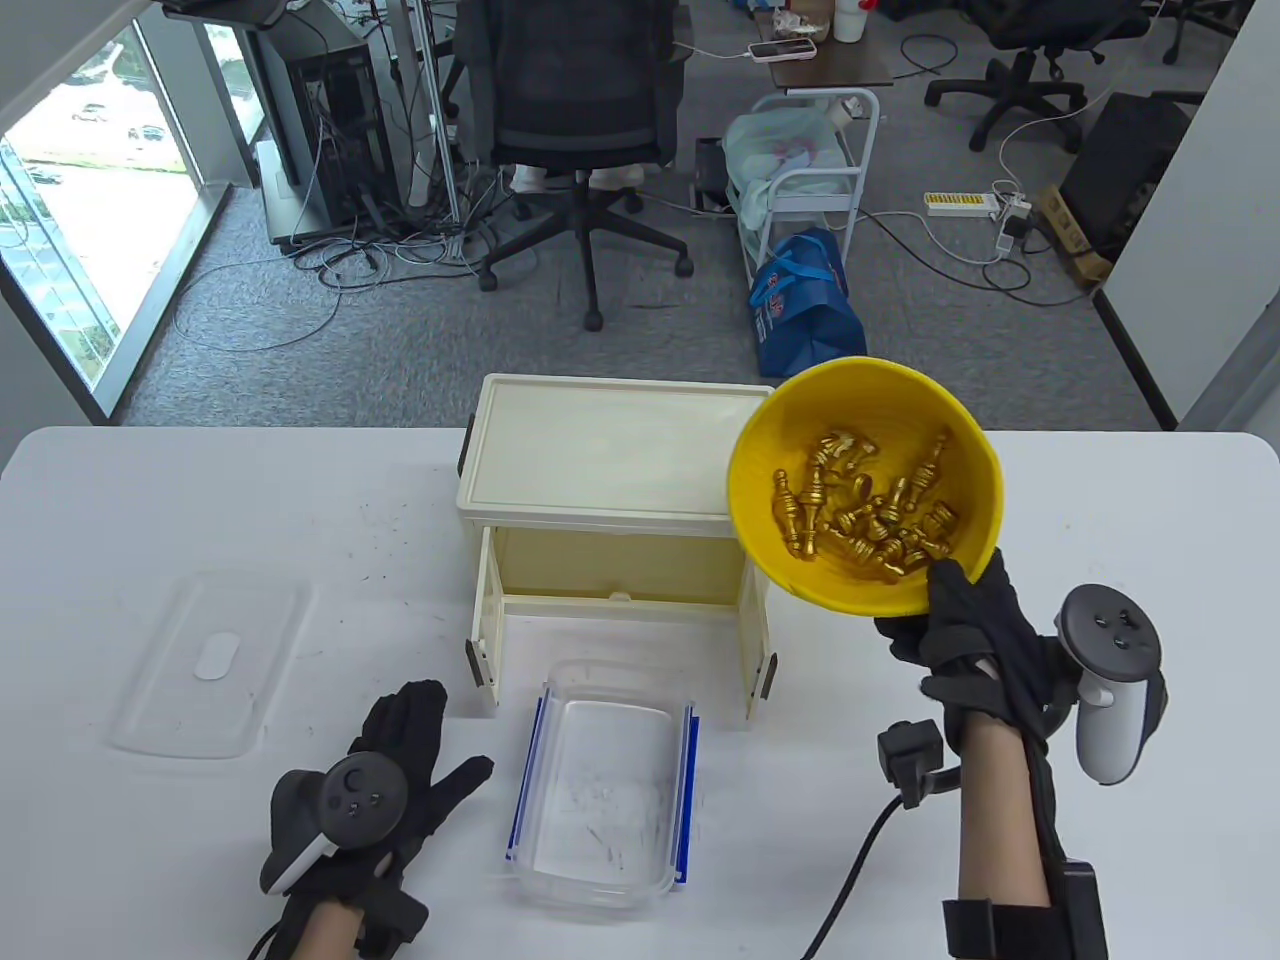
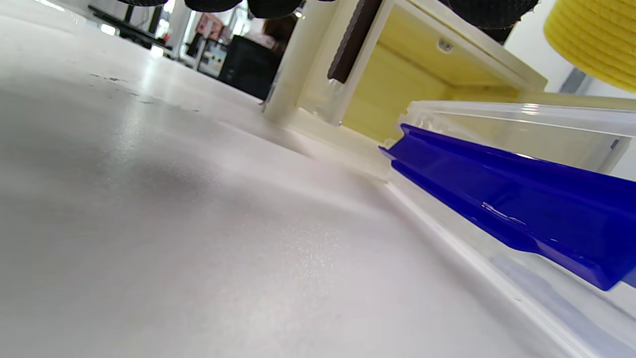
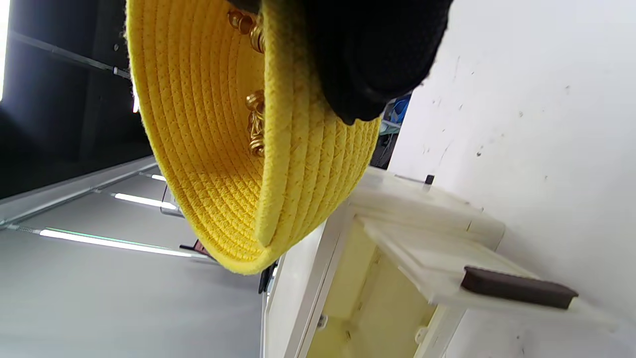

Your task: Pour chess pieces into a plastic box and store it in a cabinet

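Table view: high, looking down and outward over the white table (image 1: 150, 520) to the office floor beyond. Left wrist view: skims the tabletop, close beside the clear plastic box with blue clips (image 2: 521, 199), facing the cream open-fronted cabinet (image 2: 397, 74). Right wrist view: turned sideways, close under the yellow woven bowl (image 3: 223, 149). All three share cabinet and bowl.

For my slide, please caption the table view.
Right hand lifts yellow basket of golden chess pieces near the open plastic box.

You've got: woven yellow rope basket (image 1: 866, 420), matt; glossy gold chess pcs (image 1: 860, 510); clear smooth plastic box (image 1: 600, 790); matt cream plastic cabinet (image 1: 600, 450).
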